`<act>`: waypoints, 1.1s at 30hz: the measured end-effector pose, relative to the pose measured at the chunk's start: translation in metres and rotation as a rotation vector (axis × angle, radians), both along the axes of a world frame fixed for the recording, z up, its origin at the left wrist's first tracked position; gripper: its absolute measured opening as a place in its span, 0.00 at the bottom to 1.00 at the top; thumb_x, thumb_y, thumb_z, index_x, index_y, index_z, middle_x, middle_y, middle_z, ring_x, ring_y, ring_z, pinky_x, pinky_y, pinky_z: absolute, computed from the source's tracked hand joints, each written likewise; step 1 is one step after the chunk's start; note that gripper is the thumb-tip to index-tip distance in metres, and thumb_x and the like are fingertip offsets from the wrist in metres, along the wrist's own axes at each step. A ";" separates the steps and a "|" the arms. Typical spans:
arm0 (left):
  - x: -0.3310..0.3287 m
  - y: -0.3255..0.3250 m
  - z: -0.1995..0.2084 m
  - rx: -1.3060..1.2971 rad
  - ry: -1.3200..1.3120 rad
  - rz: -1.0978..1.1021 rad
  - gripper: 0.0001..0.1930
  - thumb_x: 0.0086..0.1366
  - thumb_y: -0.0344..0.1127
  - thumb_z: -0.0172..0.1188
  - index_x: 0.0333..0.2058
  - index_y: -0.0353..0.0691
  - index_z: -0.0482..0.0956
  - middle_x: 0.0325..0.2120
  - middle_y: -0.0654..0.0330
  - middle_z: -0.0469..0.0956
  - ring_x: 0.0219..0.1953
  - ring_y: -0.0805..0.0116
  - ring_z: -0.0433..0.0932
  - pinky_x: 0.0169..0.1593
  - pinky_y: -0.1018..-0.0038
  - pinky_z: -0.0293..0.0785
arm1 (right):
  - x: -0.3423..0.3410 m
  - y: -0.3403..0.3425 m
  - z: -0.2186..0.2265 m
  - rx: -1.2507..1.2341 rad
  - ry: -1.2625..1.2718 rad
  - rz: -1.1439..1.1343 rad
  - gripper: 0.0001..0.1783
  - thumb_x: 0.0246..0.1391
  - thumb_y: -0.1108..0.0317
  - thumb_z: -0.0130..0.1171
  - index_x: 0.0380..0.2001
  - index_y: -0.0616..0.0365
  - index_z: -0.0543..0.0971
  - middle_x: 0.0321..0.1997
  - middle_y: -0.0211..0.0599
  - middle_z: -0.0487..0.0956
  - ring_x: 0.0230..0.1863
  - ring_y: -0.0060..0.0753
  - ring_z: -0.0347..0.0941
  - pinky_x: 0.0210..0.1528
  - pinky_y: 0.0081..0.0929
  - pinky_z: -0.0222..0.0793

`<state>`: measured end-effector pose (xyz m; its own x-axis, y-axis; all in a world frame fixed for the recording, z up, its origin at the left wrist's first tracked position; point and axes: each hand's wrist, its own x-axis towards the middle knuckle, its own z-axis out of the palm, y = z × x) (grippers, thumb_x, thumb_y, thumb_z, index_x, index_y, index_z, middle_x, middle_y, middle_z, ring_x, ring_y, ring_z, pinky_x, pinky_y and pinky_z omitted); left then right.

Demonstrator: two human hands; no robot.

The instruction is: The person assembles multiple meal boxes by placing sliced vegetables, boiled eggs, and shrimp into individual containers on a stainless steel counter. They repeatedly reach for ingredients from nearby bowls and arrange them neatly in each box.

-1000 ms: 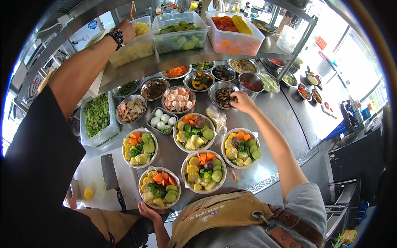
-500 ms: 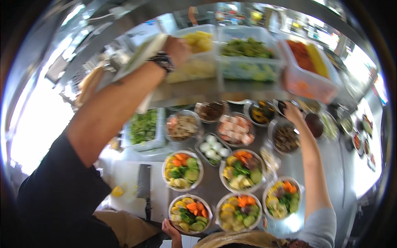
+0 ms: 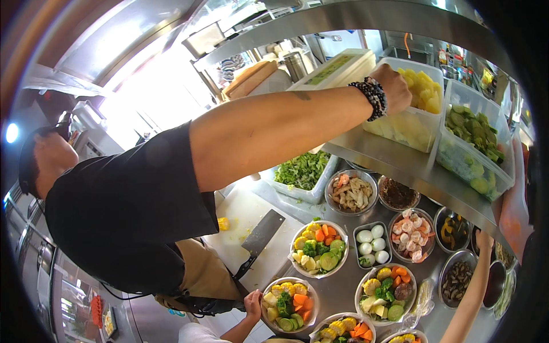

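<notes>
My left hand (image 3: 253,303) is at the lower edge, its fingers curled against the side of a round white bowl (image 3: 309,317) with corn, carrot, broccoli, potato and cucumber slices in it. My right hand (image 3: 485,239) reaches up to a small dark bowl beneath the shelf at the right; its fingertips are too small and hidden to make out. Close to it stand a metal bowl of dark sliced mushrooms (image 3: 457,279) and one with yellow strips (image 3: 453,230). Similar vegetable bowls, among them one with a meatball (image 3: 386,292), stand between my hands.
A co-worker in a black shirt (image 3: 123,214) stands at the left, an arm stretched across to a tub of yellow chunks (image 3: 424,117) on the steel shelf (image 3: 394,163). A cleaver (image 3: 263,234) lies on the white cutting board (image 3: 237,201). Peeled eggs (image 3: 372,244) and shrimp (image 3: 410,234) stand mid-counter.
The view has swung left, so the counter appears further right and tilted. The co-worker's hand remains at the yellow tub. My hands stay near the same bowls.
</notes>
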<state>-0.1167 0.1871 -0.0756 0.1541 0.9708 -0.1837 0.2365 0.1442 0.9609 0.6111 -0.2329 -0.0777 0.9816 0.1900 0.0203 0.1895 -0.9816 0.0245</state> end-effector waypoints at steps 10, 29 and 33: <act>0.001 -0.004 -0.002 0.026 0.029 -0.008 0.15 0.65 0.38 0.51 0.19 0.39 0.72 0.17 0.70 0.68 0.21 0.81 0.64 0.26 0.81 0.59 | -0.008 0.004 -0.016 0.173 -0.135 0.041 0.13 0.42 0.77 0.54 0.35 0.57 0.71 0.37 0.49 0.74 0.43 0.55 0.70 0.43 0.48 0.64; 0.003 -0.003 -0.024 0.144 -0.120 -0.005 0.18 0.64 0.39 0.53 0.18 0.37 0.67 0.14 0.69 0.62 0.20 0.80 0.59 0.25 0.77 0.57 | -0.439 0.002 0.155 1.395 0.405 0.148 0.16 0.52 0.73 0.59 0.46 0.59 0.72 0.40 0.35 0.75 0.37 0.24 0.72 0.38 0.19 0.70; 0.001 -0.001 -0.020 0.287 -0.112 -0.060 0.17 0.64 0.37 0.55 0.18 0.38 0.66 0.14 0.68 0.59 0.21 0.81 0.58 0.25 0.77 0.56 | -0.538 0.046 0.160 1.643 0.464 -0.088 0.17 0.51 0.80 0.56 0.46 0.63 0.72 0.40 0.35 0.74 0.35 0.25 0.72 0.36 0.23 0.73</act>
<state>-0.1152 0.1858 -0.0955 0.2169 0.9690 0.1182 0.1265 -0.1480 0.9809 0.0727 -0.1873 0.0825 0.9667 0.2113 -0.1444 -0.1636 0.0763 -0.9836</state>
